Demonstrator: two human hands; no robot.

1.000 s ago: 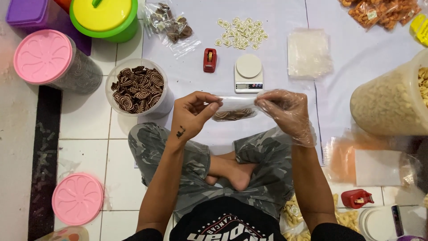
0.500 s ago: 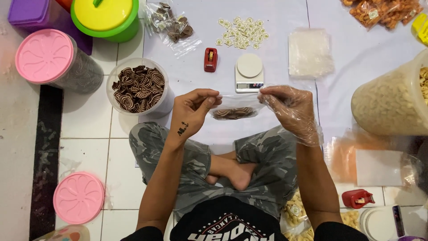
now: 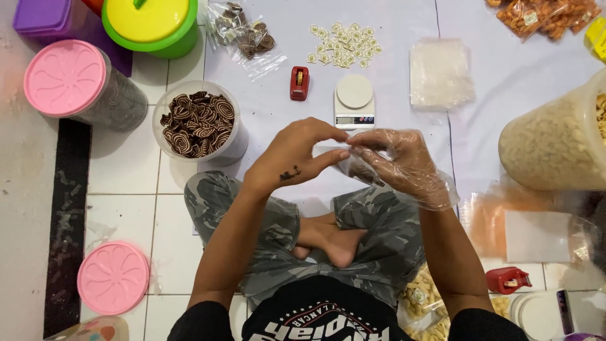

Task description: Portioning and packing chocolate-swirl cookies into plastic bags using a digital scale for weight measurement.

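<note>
Both hands meet in front of the person's crossed legs, just this side of the small white kitchen scale (image 3: 353, 101) on the white floor sheet (image 3: 391, 25). Left hand (image 3: 297, 158), bare, has its fingers curled and its thumb and fingertips pinched on the upper edge of a small clear plastic bag (image 3: 353, 165). Right hand (image 3: 404, 165), in a loose clear glove, is closed round the other end of that bag, fingers folded over it, so most of the bag is hidden and I cannot tell how full it is; something dark shows through near the bottom.

That bag looks thin, soft and slippery, doubly so against the glove, and light in the hand. Whatever sits inside would likely crumble if squeezed, so the safe hold seems to be the empty top strip, pinched flat at both corners, with the weight hanging below.

To the left stands an open clear tub of brown spiral biscuits (image 3: 199, 123), its pink lid (image 3: 113, 278) lying on the tiles near the left knee. A red tape dispenser (image 3: 299, 83) sits beside the scale, and a stack of empty clear bags (image 3: 440, 72) lies further right.
</note>
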